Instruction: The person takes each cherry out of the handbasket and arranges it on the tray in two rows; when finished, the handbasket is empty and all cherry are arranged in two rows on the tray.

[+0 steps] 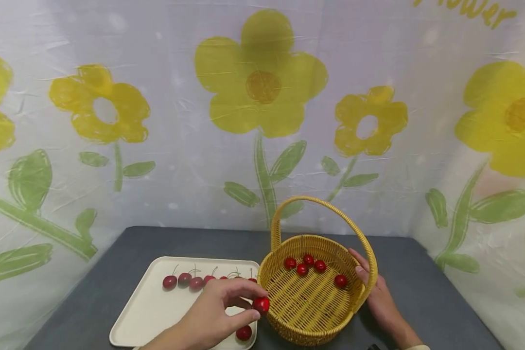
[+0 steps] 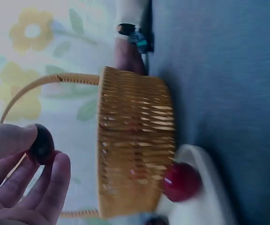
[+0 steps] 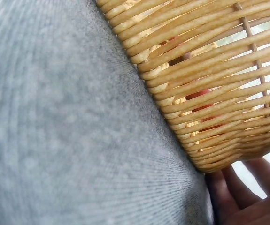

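Note:
Between thumb and fingertips my left hand pinches a red cherry, close beside the left rim of a yellow wicker basket. The left wrist view shows this cherry dark, held up near the basket's side. My right hand holds the basket's right side at the rim, by the handle's foot; in the right wrist view its fingers touch the outer wall. Several cherries lie inside the basket, mostly toward the back.
A white tray stands left of the basket. Several stemmed cherries lie in a row along its back, partly behind my left hand. Another cherry sits at its near right corner. The arched handle rises over the basket on the dark table.

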Action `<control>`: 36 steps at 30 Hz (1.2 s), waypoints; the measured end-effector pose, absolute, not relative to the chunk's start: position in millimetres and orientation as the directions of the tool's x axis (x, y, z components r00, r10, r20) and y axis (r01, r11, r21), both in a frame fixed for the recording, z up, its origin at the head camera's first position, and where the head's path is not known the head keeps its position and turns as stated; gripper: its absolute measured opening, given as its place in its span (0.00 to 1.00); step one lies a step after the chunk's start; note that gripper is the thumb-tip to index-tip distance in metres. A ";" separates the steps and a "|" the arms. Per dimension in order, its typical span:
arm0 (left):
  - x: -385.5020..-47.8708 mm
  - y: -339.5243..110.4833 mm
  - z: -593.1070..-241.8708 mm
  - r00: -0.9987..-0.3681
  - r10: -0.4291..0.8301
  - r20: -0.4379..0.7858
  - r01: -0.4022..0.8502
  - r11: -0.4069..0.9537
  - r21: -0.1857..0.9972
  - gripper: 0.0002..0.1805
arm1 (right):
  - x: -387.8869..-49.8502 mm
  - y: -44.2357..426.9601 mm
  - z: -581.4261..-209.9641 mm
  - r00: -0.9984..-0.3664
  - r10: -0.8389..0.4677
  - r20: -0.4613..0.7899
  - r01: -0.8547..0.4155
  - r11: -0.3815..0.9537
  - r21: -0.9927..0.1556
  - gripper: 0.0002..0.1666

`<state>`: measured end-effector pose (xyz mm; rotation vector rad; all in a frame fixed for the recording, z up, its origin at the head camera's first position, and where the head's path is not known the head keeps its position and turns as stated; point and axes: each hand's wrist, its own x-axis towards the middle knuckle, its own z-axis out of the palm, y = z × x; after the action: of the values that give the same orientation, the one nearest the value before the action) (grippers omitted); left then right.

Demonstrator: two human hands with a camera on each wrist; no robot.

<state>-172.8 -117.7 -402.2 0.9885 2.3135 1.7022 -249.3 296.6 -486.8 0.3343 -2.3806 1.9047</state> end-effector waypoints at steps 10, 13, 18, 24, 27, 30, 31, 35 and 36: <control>-162.2 -188.8 -436.4 -0.818 0.526 0.231 0.454 0.346 0.821 0.15 | -248.2 297.7 -485.1 -0.976 -0.117 0.184 -0.207 0.231 -0.951 0.33; -165.5 -200.0 -450.0 -0.802 0.548 0.239 0.500 0.394 0.771 0.15 | -248.1 298.0 -484.0 -0.979 -0.110 0.172 -0.194 0.230 -0.954 0.34; -164.1 -201.2 -455.3 -0.813 0.532 0.238 0.513 0.460 0.725 0.14 | -248.4 297.6 -483.7 -0.982 -0.101 0.160 -0.180 0.241 -0.954 0.34; -166.2 -191.4 -460.0 -0.841 0.530 0.109 0.407 0.488 0.772 0.14 | -248.7 296.1 -484.9 -0.981 -0.105 0.166 -0.187 0.239 -0.953 0.33; -169.8 -185.5 -466.8 -0.831 0.548 0.094 0.408 0.486 0.773 0.13 | -248.9 295.8 -485.1 -0.980 -0.104 0.172 -0.193 0.243 -0.951 0.32; -171.5 -181.1 -471.9 -0.824 0.557 0.102 0.418 0.477 0.773 0.13 | -249.0 295.8 -485.1 -0.979 -0.108 0.175 -0.196 0.239 -0.951 0.32; -172.1 -180.1 -473.7 -0.822 0.558 0.114 0.429 0.477 0.767 0.13 | -248.9 295.8 -485.1 -0.978 -0.108 0.176 -0.197 0.238 -0.951 0.32; -173.1 -176.1 -476.9 -0.826 0.548 0.130 0.435 0.474 0.766 0.13 | -248.5 296.5 -485.2 -0.978 -0.111 0.179 -0.201 0.234 -0.951 0.32; -173.5 -174.9 -477.4 -0.826 0.548 0.134 0.437 0.471 0.767 0.13 | -248.4 296.7 -485.1 -0.978 -0.110 0.178 -0.200 0.233 -0.952 0.32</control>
<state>-173.5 -174.9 -477.4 0.8685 2.5805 1.2870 -248.4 296.7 -485.1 0.3030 -2.4082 1.8766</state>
